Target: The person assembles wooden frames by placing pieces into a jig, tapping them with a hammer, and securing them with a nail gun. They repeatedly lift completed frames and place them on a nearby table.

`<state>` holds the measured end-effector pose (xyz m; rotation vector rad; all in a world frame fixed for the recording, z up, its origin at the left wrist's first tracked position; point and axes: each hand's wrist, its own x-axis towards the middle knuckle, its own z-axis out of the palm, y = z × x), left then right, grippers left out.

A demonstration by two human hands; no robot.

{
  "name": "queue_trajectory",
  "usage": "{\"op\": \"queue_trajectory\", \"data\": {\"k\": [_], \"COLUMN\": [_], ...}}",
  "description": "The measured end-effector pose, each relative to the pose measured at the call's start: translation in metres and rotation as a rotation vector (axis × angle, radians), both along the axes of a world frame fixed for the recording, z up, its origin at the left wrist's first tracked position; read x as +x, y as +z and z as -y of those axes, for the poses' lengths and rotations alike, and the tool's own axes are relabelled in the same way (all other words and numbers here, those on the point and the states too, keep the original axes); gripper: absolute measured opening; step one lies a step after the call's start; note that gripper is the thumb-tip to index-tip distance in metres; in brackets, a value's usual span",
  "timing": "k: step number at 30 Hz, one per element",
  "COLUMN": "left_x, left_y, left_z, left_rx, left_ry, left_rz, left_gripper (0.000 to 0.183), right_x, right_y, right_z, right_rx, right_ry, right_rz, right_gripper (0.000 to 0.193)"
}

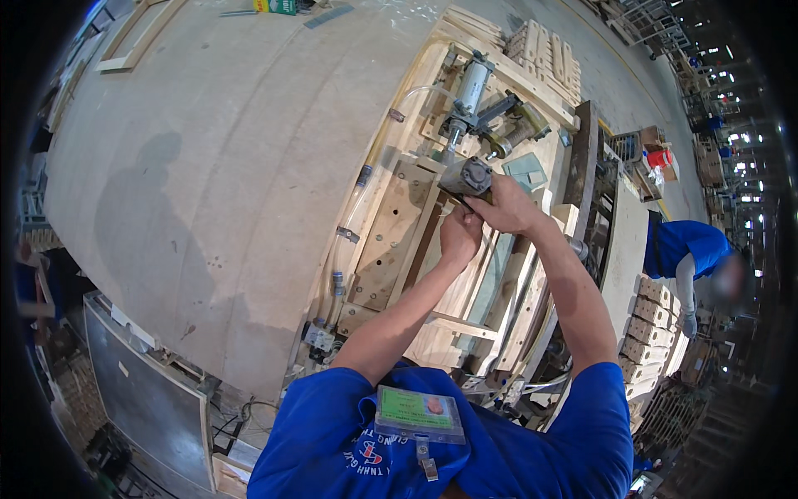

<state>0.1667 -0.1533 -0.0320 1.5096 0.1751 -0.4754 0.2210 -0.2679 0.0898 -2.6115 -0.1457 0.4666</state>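
Note:
My right hand (511,206) is wrapped round a grey air nail gun (468,176), whose round head faces up. Just below that tool, my left hand (460,235) is closed, its fingertips close against the tool's underside; what they pinch, if anything, is hidden. Both hands are over a wooden jig (397,212) with bolted boards and long wooden strips. Beyond them a second nail gun (519,129) lies on the jig. Beside it, a silver air cylinder (472,87) is mounted at the far end. A small glassy green plate (525,170) lies to the right of my right hand.
A broad pale tabletop (249,150) stretches to the left. Clear air hoses with fittings (364,176) run along the jig's left edge. Shaped wooden pieces are stacked beyond the jig (544,54) and at right (652,333). A person in blue (694,249) bends near the right stack.

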Motion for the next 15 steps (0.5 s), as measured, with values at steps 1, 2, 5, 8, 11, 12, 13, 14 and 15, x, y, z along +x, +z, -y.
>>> {"op": "queue_trajectory", "data": {"k": [1,2,5,8,11,12,13,14,15], "left_x": [0.001,0.002,-0.001,0.001,0.0,-0.001,-0.002,-0.003,-0.001], "left_y": [0.0,0.0,0.007,-0.002,0.006,0.008,0.01,0.012,0.013], "left_z": [-0.001,-0.001,-0.003,-0.003,-0.003,-0.003,-0.003,-0.002,-0.004], "left_rx": [0.003,0.006,-0.068,-0.057,-0.013,-0.034,-0.055,-0.077,-0.039], "left_ry": [-0.005,-0.009,0.002,-0.007,0.032,0.037,0.042,0.044,0.026], "left_rz": [-0.022,-0.044,-0.047,-0.035,0.002,0.011,0.02,0.028,0.021], "left_gripper": [0.032,0.031,0.032,0.032,0.022,0.022,0.022,0.022,0.022], "right_x": [-0.001,-0.002,-0.008,-0.005,-0.002,-0.001,-0.001,-0.002,0.001], "right_y": [0.001,0.002,-0.002,-0.005,-0.006,-0.006,-0.006,-0.007,-0.003], "right_z": [-0.001,-0.002,0.001,0.0,0.001,0.004,0.006,0.008,0.003], "right_rx": [0.016,0.033,0.127,0.184,0.132,0.095,0.059,0.024,-0.008], "right_ry": [-0.008,-0.014,-0.018,0.028,0.022,0.013,0.005,-0.006,-0.002], "right_rz": [-0.001,-0.003,0.05,0.097,0.033,0.002,-0.027,-0.056,-0.083], "right_gripper": [0.032,0.032,0.031,0.031,0.03,0.03,0.03,0.03,0.03]}}
